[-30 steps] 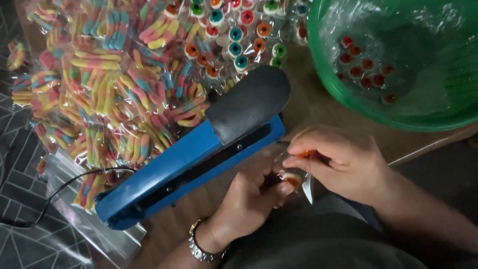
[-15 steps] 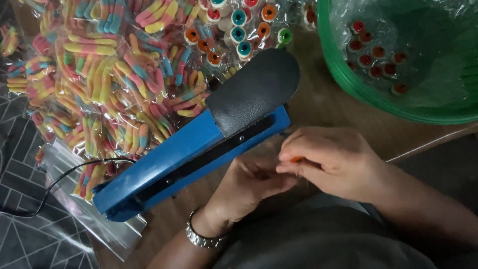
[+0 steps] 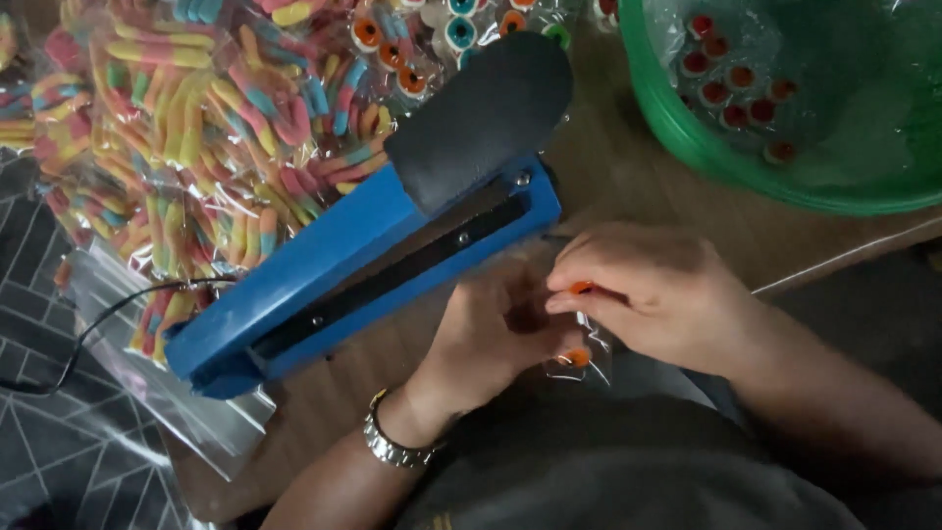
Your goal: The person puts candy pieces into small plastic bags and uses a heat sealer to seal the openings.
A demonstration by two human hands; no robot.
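Candy pouch [image 3: 579, 355], small and clear with orange sweets inside, sits nearest, pinched between both hands just in front of the blue heat sealer [image 3: 373, 270]. The left hand [image 3: 491, 334] grips it from below while the right hand [image 3: 653, 294] closes finger and thumb on its top edge. A good seal likely needs that edge pulled flat and free of candy. Farther off lie bags of gummy worms [image 3: 196, 137] at the left and a green bowl [image 3: 706, 147] at the far right of the worktop [image 3: 638, 186].
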